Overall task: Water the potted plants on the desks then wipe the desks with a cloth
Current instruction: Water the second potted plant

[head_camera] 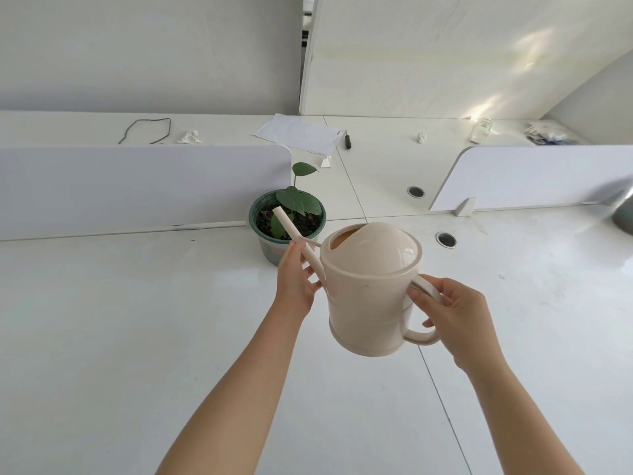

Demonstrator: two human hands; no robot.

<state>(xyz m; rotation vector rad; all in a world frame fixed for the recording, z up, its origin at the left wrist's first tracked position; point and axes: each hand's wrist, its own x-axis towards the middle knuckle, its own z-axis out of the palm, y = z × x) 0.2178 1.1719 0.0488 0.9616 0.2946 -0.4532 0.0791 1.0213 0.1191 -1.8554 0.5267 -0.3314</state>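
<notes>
A beige watering can (pixel 371 289) hangs in the air above the white desk (pixel 137 337). My right hand (pixel 452 317) grips its loop handle. My left hand (pixel 296 279) holds the long thin spout, whose tip reaches over the soil of the potted plant (pixel 287 221). The plant has a few green leaves in a dark green pot that stands on the desk by the end of the left divider. No cloth is in view.
White divider panels stand at the left (pixel 137 186) and right (pixel 534 176). Two round cable holes (pixel 446 239) lie right of the pot. The far desk holds a paper sheet (pixel 298 133), a pen, crumpled tissues, a cord loop and a clear bottle (pixel 481 130).
</notes>
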